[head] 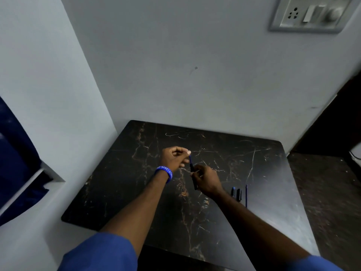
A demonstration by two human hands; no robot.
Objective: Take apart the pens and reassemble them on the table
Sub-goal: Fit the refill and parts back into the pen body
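Observation:
Over the middle of the black marble table [136, 192], my right hand [207, 179] grips a dark pen barrel [194, 183] held nearly upright. A thin blue refill [190, 160] sticks out of the barrel's top end. My left hand [174, 157] pinches the upper tip of that refill between thumb and fingers. A blue wristband sits on my left wrist. To the right of my right forearm, two dark pen parts [236, 193] and a loose blue refill [246, 195] lie on the table.
The table stands in a corner, with walls behind and to the left. A switch and socket plate [310, 13] hangs high on the back wall. Dark blue cloth [15, 157] hangs at the left. Dark floor [328, 192] lies beyond the table's right edge.

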